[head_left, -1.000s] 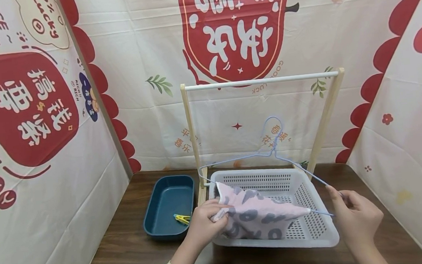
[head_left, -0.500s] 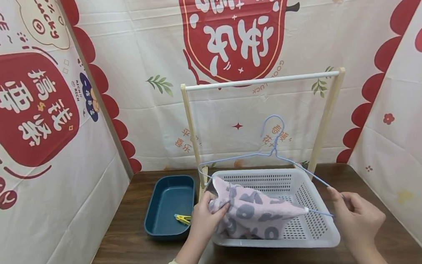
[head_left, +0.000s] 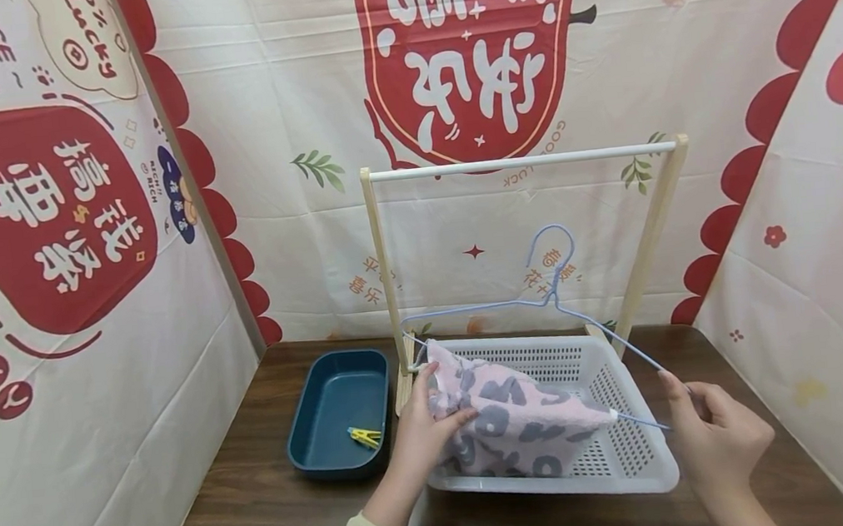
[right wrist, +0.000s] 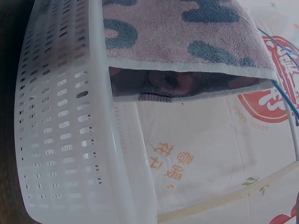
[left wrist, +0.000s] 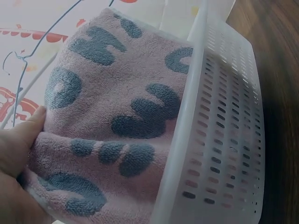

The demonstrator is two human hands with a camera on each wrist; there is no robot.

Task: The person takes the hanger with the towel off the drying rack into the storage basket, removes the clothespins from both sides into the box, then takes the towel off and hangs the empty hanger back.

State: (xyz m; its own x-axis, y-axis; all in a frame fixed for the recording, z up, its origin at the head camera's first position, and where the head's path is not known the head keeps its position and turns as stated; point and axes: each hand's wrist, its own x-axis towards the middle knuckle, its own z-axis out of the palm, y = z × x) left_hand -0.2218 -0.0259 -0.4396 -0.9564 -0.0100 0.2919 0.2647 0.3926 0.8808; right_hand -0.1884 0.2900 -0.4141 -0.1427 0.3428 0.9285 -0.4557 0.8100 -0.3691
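A pink towel (head_left: 513,409) with grey letter shapes hangs folded over the lower bar of a light blue wire hanger (head_left: 554,295). My left hand (head_left: 425,434) holds the towel near its upper left corner, thumb across the front and fingers partly hidden behind. At the far right end of the hanger, my right hand (head_left: 718,433) pinches the wire between thumb and fingers. Beneath the towel stands a white perforated basket (head_left: 633,445), and the cloth's lower part hangs into it. The right wrist view shows a gap between the towel's two layers (right wrist: 187,81).
Behind the basket stands a wooden rack with a white rod (head_left: 525,161). A dark blue tray (head_left: 329,413) to the left holds yellow clothespins (head_left: 365,437). Printed cloth walls (head_left: 300,248) enclose the wooden table (head_left: 239,496).
My left hand has shifted right and regripped near the towel's left edge, whose corner has risen. The hanger's hook has moved slightly up and right; my right hand keeps its grip.
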